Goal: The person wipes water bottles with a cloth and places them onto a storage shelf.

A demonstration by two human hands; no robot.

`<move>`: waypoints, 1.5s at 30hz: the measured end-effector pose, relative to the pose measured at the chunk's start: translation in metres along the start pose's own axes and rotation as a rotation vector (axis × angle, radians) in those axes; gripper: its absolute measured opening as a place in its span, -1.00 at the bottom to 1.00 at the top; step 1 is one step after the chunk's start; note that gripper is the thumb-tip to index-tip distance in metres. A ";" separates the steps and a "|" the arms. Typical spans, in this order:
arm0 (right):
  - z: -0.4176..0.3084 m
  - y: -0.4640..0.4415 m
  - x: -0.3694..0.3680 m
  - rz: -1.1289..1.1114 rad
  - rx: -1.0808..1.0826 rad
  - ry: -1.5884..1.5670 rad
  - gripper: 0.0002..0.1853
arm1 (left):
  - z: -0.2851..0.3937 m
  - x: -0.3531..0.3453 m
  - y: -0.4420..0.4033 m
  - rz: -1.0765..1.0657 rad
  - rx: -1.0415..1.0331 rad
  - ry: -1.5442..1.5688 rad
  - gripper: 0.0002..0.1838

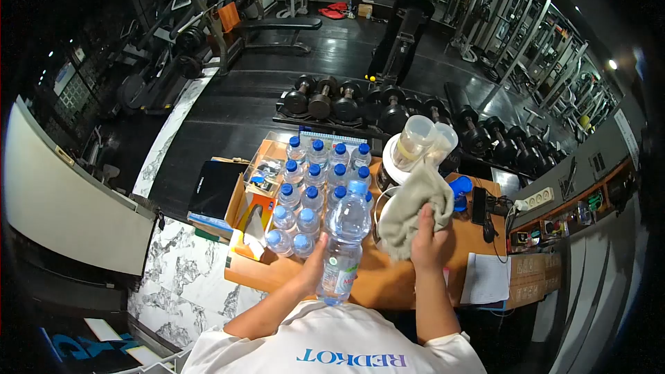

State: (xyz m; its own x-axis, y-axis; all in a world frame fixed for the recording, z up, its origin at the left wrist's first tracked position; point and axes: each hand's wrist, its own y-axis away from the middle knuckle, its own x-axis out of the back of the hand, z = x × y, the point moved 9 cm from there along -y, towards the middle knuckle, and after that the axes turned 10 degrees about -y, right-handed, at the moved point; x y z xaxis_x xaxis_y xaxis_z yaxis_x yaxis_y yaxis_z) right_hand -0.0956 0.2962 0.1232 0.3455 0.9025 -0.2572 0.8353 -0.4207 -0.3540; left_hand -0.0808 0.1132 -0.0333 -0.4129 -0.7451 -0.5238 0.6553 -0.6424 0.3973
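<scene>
My left hand grips a large clear water bottle with a blue cap, held upright close to my chest. A grey-beige cloth hangs crumpled from my right hand, whose fingers are closed on it. Just beyond the large bottle, several small water bottles with blue caps stand in rows on the wooden desk. The cloth partly covers a round container behind it.
A tissue box stands left of the bottles. Clear plastic cups rise behind the cloth. To the right lie a phone, a paper sheet and a power strip. Dumbbells line a rack beyond the desk.
</scene>
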 end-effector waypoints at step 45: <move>0.009 0.077 -0.147 -0.700 0.371 0.784 -0.38 | 0.001 0.068 0.028 0.055 -0.251 -0.481 -0.31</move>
State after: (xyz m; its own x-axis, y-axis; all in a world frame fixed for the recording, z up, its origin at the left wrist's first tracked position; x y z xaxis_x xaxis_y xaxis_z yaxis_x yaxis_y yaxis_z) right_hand -0.0854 0.1303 0.1258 0.1326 0.7048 0.6969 0.8172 0.3201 -0.4792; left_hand -0.0909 0.0445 -0.0570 -0.5778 -0.8122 -0.0803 0.7906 -0.5814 0.1920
